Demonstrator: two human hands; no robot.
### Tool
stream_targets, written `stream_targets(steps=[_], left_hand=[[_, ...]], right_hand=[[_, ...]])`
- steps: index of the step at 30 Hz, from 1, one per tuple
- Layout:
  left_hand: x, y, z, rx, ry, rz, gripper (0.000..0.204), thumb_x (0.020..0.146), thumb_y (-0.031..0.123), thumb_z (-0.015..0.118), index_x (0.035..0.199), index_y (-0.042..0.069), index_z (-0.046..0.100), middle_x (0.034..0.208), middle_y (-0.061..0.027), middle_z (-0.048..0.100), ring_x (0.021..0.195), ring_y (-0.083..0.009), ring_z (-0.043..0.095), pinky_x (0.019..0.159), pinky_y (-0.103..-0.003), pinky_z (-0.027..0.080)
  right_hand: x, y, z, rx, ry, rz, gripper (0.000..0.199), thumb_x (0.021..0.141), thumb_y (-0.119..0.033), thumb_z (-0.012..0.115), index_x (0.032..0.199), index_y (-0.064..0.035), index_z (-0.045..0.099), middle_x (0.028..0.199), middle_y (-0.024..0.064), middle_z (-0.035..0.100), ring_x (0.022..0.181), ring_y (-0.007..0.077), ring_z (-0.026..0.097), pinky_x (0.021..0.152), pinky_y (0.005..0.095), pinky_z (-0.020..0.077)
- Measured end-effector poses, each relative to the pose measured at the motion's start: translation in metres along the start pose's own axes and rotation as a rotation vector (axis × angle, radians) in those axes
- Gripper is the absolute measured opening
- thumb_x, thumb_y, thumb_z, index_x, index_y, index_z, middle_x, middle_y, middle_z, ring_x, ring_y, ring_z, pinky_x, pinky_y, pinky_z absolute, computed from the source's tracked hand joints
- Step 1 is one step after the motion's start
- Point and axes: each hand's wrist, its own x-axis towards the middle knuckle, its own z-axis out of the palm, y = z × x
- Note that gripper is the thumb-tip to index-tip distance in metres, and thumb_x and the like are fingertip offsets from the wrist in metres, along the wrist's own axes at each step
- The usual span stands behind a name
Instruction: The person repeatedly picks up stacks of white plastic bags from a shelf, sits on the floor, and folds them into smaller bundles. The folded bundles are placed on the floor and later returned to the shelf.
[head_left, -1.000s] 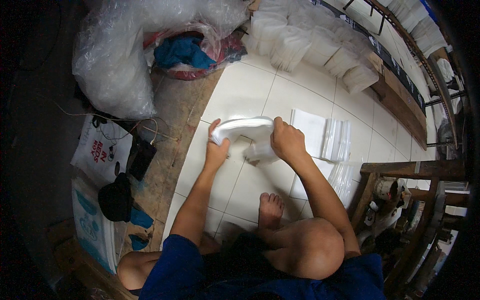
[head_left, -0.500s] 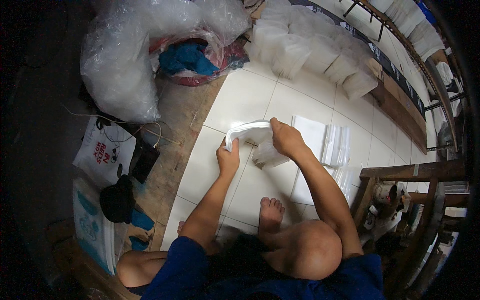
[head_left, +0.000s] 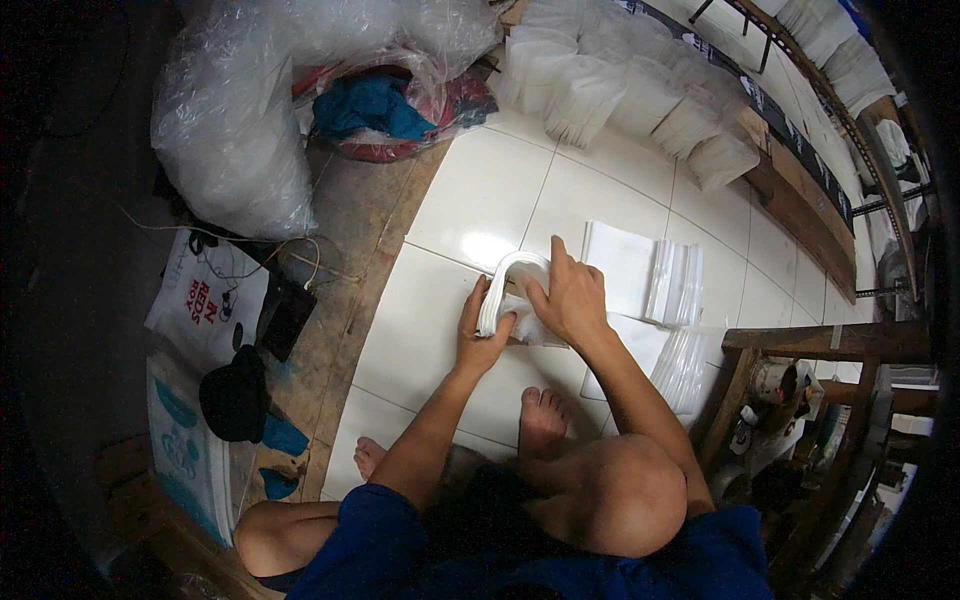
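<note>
I sit on a white tiled floor (head_left: 470, 210) and hold a bent stack of thin white sheets (head_left: 508, 278) in front of me. My left hand (head_left: 478, 332) grips the stack's left end from below. Over its right side lies my right hand (head_left: 570, 298), fingers pressing the fold down. Flat white stacks (head_left: 625, 262) and clear plastic bags (head_left: 680, 285) rest on the tiles just right of my hands. My bare foot (head_left: 543, 420) is right under the hands.
Large clear plastic bags (head_left: 235, 130) and a red basin with blue cloth (head_left: 375, 110) stand far left. Piles of white packets (head_left: 620, 90) line the far wall. A wooden frame (head_left: 800, 345) is at right. Printed bags (head_left: 205, 300) and a black cap (head_left: 235, 395) lie left.
Both hands have drawn the white stack nearer and bent it tighter. The left hand has closed in toward the right hand.
</note>
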Motion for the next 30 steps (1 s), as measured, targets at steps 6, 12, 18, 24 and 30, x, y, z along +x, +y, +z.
stream_targets(steps=[6,12,18,24,30], left_hand=[[0.001,0.005,0.001,-0.002,0.006,-0.092,0.044,0.084,0.013,0.061,0.124,-0.005,0.054,0.115,-0.0229,0.062,0.109,-0.0307,0.061,0.089,-0.041,0.048],[0.009,0.024,0.004,0.129,0.403,-0.373,0.042,0.091,0.032,0.054,0.096,-0.008,0.065,0.085,-0.0247,0.067,0.086,-0.0412,0.065,0.076,-0.045,0.050],[0.012,-0.009,0.022,0.163,0.393,0.043,0.048,0.092,0.028,0.052,0.128,-0.004,0.050,0.113,-0.0284,0.060,0.110,-0.0384,0.058,0.093,-0.042,0.045],[0.005,-0.020,-0.009,0.061,0.230,-0.299,0.048,0.095,0.019,0.046,0.138,-0.001,0.041,0.125,-0.0246,0.056,0.118,-0.0368,0.054,0.098,-0.040,0.042],[0.007,0.012,-0.010,0.231,0.207,-0.180,0.058,0.091,0.018,0.057,0.141,-0.003,0.036,0.133,-0.0276,0.049,0.121,-0.0389,0.051,0.100,-0.039,0.041]], right_hand=[[0.006,0.007,-0.001,0.001,-0.172,0.065,0.055,0.087,-0.024,0.054,0.130,0.0050,0.037,0.092,0.0245,0.064,0.084,0.0388,0.064,0.076,0.0502,0.0483],[0.008,0.000,-0.007,0.044,-0.136,0.043,0.048,0.087,-0.020,0.052,0.127,0.0024,0.040,0.095,0.0237,0.064,0.084,0.0396,0.064,0.077,0.0524,0.0471],[0.009,0.003,0.004,-0.068,-0.167,-0.045,0.038,0.085,-0.019,0.052,0.117,0.0002,0.042,0.094,0.0198,0.064,0.087,0.0366,0.064,0.080,0.0521,0.0451],[0.014,0.002,-0.003,-0.084,-0.224,-0.047,0.030,0.085,-0.013,0.050,0.112,-0.0014,0.042,0.094,0.0203,0.064,0.085,0.0363,0.064,0.077,0.0504,0.0460],[0.019,0.001,0.003,0.003,-0.186,-0.048,0.032,0.087,-0.012,0.050,0.115,-0.0008,0.040,0.092,0.0225,0.064,0.083,0.0410,0.063,0.073,0.0530,0.0482]])
